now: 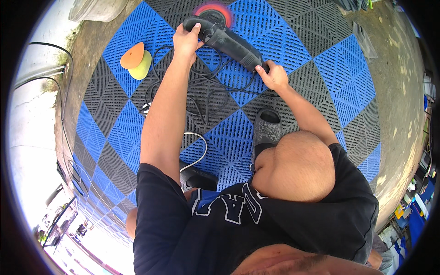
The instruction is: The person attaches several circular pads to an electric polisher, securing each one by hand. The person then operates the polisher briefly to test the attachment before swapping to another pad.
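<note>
A black power polisher (229, 42) lies across the blue and black grid floor tiles (293, 27). Its round red pad (214, 10) at the far end is blurred as if spinning. My left hand (187, 40) grips the front handle by the head. My right hand (271, 75) holds the rear end of the body. A black power cord (206, 98) loops over the tiles between my arms. My knee and a black sandal (267, 128) are below the tool.
Two foam pads, one orange (132, 56) and one yellow-green (143, 68), lie on the tiles to the left. A second black sandal (198, 179) and a white cable (198, 149) sit near my body. Bare concrete (389, 91) borders the tiles on the right.
</note>
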A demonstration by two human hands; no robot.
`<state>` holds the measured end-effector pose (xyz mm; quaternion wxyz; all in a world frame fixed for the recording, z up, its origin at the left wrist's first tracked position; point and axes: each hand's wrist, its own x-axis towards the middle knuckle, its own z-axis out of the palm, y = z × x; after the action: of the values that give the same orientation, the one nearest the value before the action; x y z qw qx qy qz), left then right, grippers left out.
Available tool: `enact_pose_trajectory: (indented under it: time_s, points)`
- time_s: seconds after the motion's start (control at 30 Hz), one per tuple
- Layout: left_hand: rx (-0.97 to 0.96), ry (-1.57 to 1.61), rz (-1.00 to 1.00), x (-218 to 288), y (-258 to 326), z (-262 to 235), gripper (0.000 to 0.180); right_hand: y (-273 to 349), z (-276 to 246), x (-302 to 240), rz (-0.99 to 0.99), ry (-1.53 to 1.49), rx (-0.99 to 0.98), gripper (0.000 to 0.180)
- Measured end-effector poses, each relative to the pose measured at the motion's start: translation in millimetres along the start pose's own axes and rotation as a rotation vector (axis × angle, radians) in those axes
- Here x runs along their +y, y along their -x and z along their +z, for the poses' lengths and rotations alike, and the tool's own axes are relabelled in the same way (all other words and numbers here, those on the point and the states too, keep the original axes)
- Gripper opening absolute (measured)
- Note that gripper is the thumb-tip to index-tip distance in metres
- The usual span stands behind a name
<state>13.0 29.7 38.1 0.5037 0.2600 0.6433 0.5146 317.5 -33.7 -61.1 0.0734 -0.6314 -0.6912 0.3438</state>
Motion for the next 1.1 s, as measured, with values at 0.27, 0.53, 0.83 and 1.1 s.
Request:
enact_pose_trajectory:
  time_s: [0.27, 0.53, 0.83, 1.1]
  points:
    - [-0.006, -0.038, -0.002, 2, 4, 2, 0.031, -1, 2, 4, 0.012, -0.013, 0.015, 0.083]
    - [0.022, -0.054, 0.019, -5, -2, -5, 0.029, 1, -2, -5, 0.017, 0.028, -0.03, 0.086]
    - [0.011, -0.1, 0.022, 1, 1, -2, 0.032, 4, -2, -6, -0.022, 0.045, 0.034, 0.086]
    - [0.018, -0.082, 0.035, -2, 0, -2, 0.03, 2, -4, -4, -0.011, 0.053, -0.021, 0.089]
